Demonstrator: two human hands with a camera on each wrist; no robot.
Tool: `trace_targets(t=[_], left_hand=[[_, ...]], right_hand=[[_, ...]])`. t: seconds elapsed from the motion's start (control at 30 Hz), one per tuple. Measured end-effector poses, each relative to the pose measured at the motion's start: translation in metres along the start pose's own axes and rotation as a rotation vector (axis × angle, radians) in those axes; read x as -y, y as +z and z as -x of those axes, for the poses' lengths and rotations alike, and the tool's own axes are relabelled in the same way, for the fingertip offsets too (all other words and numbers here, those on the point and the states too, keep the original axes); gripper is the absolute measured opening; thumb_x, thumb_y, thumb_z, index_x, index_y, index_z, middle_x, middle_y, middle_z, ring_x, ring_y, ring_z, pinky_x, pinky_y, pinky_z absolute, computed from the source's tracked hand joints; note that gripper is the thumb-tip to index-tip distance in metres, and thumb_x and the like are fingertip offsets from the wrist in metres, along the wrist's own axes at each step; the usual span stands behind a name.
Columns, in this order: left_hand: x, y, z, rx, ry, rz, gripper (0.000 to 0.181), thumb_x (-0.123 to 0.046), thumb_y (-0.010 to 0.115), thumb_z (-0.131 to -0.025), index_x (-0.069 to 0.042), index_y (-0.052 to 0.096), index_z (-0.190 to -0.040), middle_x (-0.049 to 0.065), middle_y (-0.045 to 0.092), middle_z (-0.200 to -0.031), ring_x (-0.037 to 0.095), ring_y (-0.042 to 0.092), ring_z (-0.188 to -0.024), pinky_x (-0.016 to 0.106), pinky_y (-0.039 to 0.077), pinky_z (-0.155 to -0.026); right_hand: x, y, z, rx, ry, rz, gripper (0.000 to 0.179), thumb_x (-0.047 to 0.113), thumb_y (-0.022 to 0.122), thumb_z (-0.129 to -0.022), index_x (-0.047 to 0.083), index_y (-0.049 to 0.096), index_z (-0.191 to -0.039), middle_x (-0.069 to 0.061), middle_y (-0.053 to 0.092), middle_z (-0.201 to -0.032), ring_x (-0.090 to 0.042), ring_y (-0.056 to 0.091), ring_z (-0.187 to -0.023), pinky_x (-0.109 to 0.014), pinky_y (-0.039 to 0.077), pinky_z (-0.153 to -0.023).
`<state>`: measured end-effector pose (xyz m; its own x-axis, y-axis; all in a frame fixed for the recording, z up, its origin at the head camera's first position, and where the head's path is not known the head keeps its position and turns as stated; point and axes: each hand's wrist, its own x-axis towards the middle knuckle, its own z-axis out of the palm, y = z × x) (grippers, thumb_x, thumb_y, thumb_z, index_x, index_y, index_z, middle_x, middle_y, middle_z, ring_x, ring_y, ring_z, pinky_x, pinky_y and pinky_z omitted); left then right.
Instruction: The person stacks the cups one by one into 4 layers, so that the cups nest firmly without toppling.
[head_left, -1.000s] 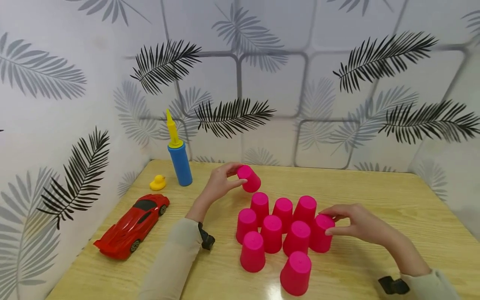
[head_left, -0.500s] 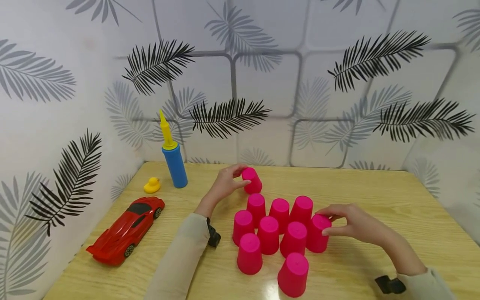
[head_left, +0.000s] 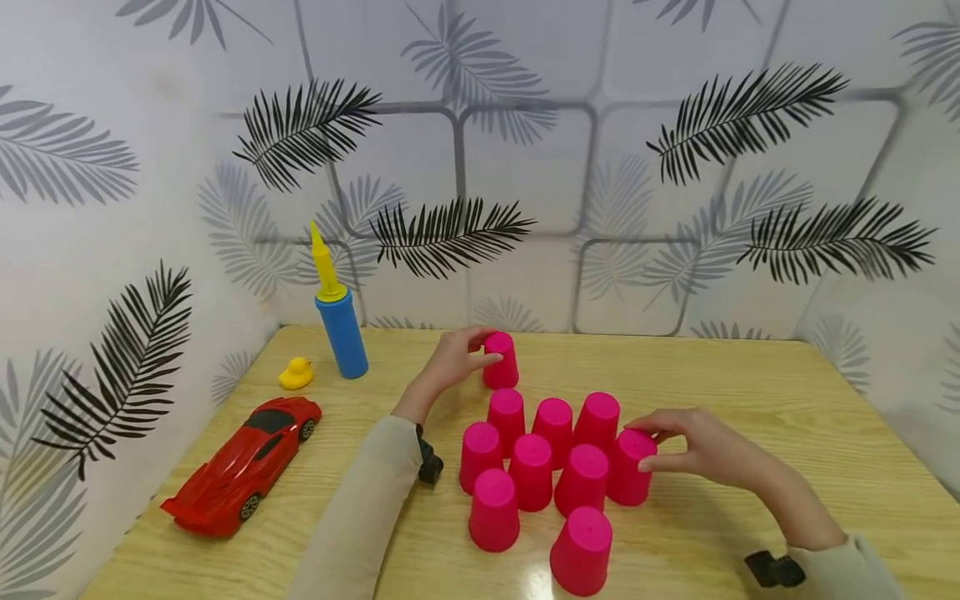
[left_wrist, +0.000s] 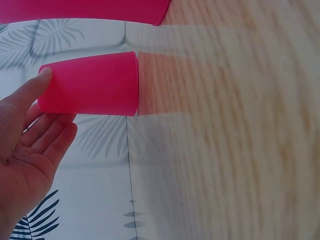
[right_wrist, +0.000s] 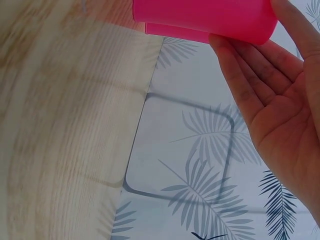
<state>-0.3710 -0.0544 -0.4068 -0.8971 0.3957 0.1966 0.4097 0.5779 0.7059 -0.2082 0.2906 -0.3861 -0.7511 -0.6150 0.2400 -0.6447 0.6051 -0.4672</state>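
Several bright pink plastic cups stand upside down on the wooden table. At the back left of the group, my left hand (head_left: 456, 360) pinches the closed end of one pink cup (head_left: 502, 367) between thumb and fingers. In the left wrist view that cup (left_wrist: 92, 85) stands straight, its rim right at the tabletop. My right hand (head_left: 697, 448) holds the top of the rightmost cup (head_left: 628, 475), thumb on the near side and fingers behind. The right wrist view shows this cup (right_wrist: 205, 17) between thumb and fingers, another cup partly hidden behind it.
On the left lie a red toy car (head_left: 247, 467) and a yellow rubber duck (head_left: 297, 373). A blue hand pump (head_left: 341, 333) with a yellow nozzle stands at the back left. A leaf-patterned wall (head_left: 525, 275) borders the wooden table (head_left: 720, 375) behind.
The cup in my left hand has gone from tilted to upright at the back of the group. My right hand stays on its cup. The head view has shifted slightly.
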Motion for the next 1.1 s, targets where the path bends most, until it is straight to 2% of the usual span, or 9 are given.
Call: trace_targets(t=[0.33, 0.6, 0.73, 0.87, 0.97, 1.1], left_hand=[[-0.001, 0.001, -0.003, -0.004, 0.008, -0.016, 0.051, -0.023, 0.072, -0.089, -0.005, 0.057, -0.134, 0.014, 0.064, -0.131, 0.030, 0.063, -0.120, 0.039, 0.053, -0.102], [0.003, -0.004, 0.003, 0.008, -0.013, 0.004, 0.067, -0.025, 0.073, -0.089, -0.007, 0.042, -0.146, 0.017, 0.055, -0.142, 0.031, 0.054, -0.131, 0.043, 0.046, -0.111], [0.007, -0.018, 0.020, -0.033, -0.007, 0.033, 0.067, -0.027, 0.072, -0.089, -0.007, 0.043, -0.145, 0.016, 0.052, -0.144, 0.031, 0.050, -0.135, 0.041, 0.044, -0.113], [0.007, -0.035, 0.044, -0.042, 0.054, 0.047, 0.061, -0.027, 0.072, -0.089, -0.005, 0.048, -0.141, 0.016, 0.057, -0.139, 0.031, 0.054, -0.131, 0.042, 0.046, -0.111], [0.007, -0.044, 0.063, -0.003, 0.099, 0.072, 0.055, -0.025, 0.072, -0.089, -0.005, 0.053, -0.137, 0.016, 0.061, -0.135, 0.031, 0.058, -0.126, 0.042, 0.047, -0.109], [0.006, -0.053, 0.087, 0.108, 0.125, 0.109, 0.052, -0.025, 0.072, -0.089, -0.005, 0.056, -0.135, 0.013, 0.064, -0.132, 0.031, 0.060, -0.124, 0.040, 0.049, -0.107]], right_hand=[[0.000, 0.000, -0.001, 0.013, 0.003, -0.010, 0.044, 0.035, 0.078, -0.081, 0.007, 0.069, -0.113, -0.001, 0.074, -0.101, 0.000, 0.066, -0.089, -0.030, 0.061, -0.077], [-0.003, -0.005, 0.008, 0.005, -0.008, -0.014, 0.044, 0.032, 0.078, -0.081, 0.006, 0.068, -0.115, -0.001, 0.073, -0.103, 0.001, 0.064, -0.090, -0.025, 0.059, -0.077], [-0.006, -0.017, 0.018, -0.035, 0.049, 0.034, 0.045, 0.029, 0.080, -0.080, 0.005, 0.067, -0.116, -0.003, 0.073, -0.104, 0.004, 0.062, -0.090, -0.024, 0.059, -0.076], [-0.013, -0.031, 0.022, -0.132, 0.107, 0.145, 0.045, 0.026, 0.083, -0.076, 0.006, 0.068, -0.114, -0.001, 0.074, -0.100, 0.008, 0.061, -0.087, -0.020, 0.058, -0.072], [-0.021, -0.036, 0.016, -0.240, 0.103, 0.232, 0.044, 0.021, 0.085, -0.073, 0.007, 0.069, -0.111, -0.001, 0.074, -0.098, 0.008, 0.062, -0.085, -0.015, 0.056, -0.071], [-0.033, -0.036, -0.003, -0.350, 0.093, 0.262, 0.044, 0.017, 0.085, -0.073, 0.006, 0.069, -0.112, -0.004, 0.074, -0.100, 0.007, 0.061, -0.086, -0.004, 0.049, -0.075]])
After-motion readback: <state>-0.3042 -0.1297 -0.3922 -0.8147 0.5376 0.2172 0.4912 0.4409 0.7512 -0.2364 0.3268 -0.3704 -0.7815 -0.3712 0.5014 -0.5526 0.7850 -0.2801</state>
